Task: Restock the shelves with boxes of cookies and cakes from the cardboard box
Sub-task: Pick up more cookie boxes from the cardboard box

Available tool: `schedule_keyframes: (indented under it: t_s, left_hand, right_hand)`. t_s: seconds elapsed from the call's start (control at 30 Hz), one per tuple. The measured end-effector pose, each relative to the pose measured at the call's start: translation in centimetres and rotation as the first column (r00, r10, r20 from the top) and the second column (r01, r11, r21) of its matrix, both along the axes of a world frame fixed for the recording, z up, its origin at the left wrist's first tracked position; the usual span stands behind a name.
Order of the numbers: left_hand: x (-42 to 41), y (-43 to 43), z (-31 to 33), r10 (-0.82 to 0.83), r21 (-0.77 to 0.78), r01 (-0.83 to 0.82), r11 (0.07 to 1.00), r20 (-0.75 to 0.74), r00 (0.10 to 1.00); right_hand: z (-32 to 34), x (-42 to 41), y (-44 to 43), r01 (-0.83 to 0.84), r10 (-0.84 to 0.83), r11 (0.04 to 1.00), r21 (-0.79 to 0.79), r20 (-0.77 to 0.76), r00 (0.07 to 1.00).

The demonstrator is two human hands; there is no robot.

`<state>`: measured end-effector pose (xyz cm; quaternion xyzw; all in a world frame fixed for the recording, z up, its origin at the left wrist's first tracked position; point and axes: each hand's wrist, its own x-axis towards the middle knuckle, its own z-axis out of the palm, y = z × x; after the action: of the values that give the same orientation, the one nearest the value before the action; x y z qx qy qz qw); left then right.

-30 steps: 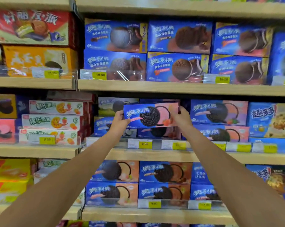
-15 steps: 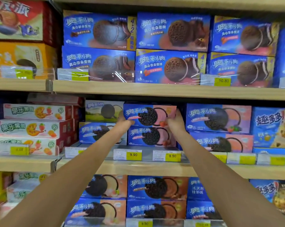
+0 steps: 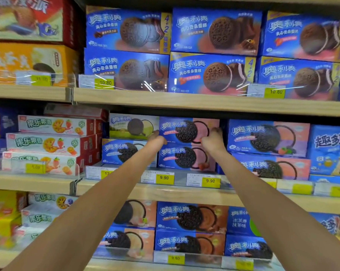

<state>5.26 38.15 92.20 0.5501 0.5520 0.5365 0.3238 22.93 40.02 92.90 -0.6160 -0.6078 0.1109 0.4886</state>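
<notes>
The top cookie box [image 3: 184,130] is blue on its left with white lettering and pink on its right, with a black patterned cookie printed at the middle. The box beneath [image 3: 184,157] bears the same blue, pink and black. The green box [image 3: 132,126] beside them fades from blue into green. The shelf edge [image 3: 184,102] is pale wood-coloured. The price tags [image 3: 164,178] are yellow with black numerals, set on white labels. The large boxes [image 3: 210,73] are deep blue with brown cookies and a gold stripe. The 3 white boxes [image 3: 48,143] carry green lettering, orange fruit prints and red ends. The orange box [image 3: 28,61] and red box [image 3: 28,16] are blurred. The lower boxes [image 3: 190,218] are blue and orange-brown.
</notes>
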Motion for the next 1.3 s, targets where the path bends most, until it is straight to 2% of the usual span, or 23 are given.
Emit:
schedule_keyframes:
  t_s: [0.1, 0.2, 0.33, 0.47, 0.53, 0.63, 0.73, 0.8, 0.93, 1.03, 1.2, 1.3]
  left_hand:
    - [-0.6, -1.2, -0.2, -0.082, 0.017, 0.083, 0.996, -0.026, 0.996]
    - [-0.7, -1.9, -0.2, -0.093, 0.018, 0.094, 0.995, -0.023, 0.995]
    - [-0.8, -3.9, -0.5, -0.06, -0.061, 0.057, 0.997, -0.059, 0.996]
    - [-1.4, -7.0, -1.1, -0.118, -0.015, 0.118, 0.993, -0.015, 0.993]
    - [-2.2, -8.2, -1.6, -0.097, 0.026, 0.097, 0.995, 0.015, 0.995]
    - [-3.5, -9.8, -3.4, -0.058, 0.056, 0.051, 0.997, 0.134, 0.989]
    - [-4.2, -12.3, -5.1, -0.057, 0.091, 0.03, 0.995, 0.313, 0.948]
    - [-4.6, -13.8, -6.6, -0.046, 0.11, 0.01, 0.994, 0.329, 0.943]
    - [-7.0, -17.0, -13.0, -0.001, 0.01, -0.003, 1.0, 0.376, 0.927]
    - [-9.9, -19.2, -19.3, 0.032, -0.099, 0.004, 0.995, 0.36, 0.932]
    - [-14.8, -22.8, -32.0, 0.137, -0.385, 0.002, 0.923, 0.332, 0.933]
    - [-16.9, -25.4, -39.0, 0.177, -0.551, 0.0, 0.834, 0.267, 0.947]
  right_hand:
    - [-0.1, -0.4, -0.9, 0.036, -0.039, 0.998, 0.045, 0.056, 0.998]
    - [-0.5, -0.7, -1.5, 0.013, -0.014, 0.998, 0.053, 0.016, 1.0]
    - [-0.8, -0.9, -2.8, -0.132, 0.132, 0.991, 0.011, -0.122, 0.984]
    - [-1.6, -1.7, -4.2, -0.187, 0.191, 0.981, 0.044, -0.314, 0.93]
    - [-2.2, -2.8, -5.2, -0.218, 0.219, 0.975, 0.05, -0.41, 0.885]
    - [-3.5, -5.1, -7.6, -0.366, 0.319, 0.929, 0.055, -0.619, 0.718]
    - [-4.6, -7.4, -11.0, -0.449, 0.369, 0.891, 0.061, -0.674, 0.64]
    - [-6.0, -8.8, -13.3, -0.499, 0.395, 0.865, 0.053, -0.686, 0.611]
    - [-12.0, -11.5, -17.7, -0.534, 0.374, 0.845, -0.014, -0.698, 0.611]
    - [-17.6, -13.2, -19.5, -0.564, 0.306, 0.813, -0.147, -0.716, 0.627]
    - [-30.2, -16.3, -20.6, -0.615, 0.198, 0.645, -0.453, -0.679, 0.707]
    - [-38.2, -17.9, -21.2, -0.557, 0.124, 0.537, -0.634, -0.594, 0.795]
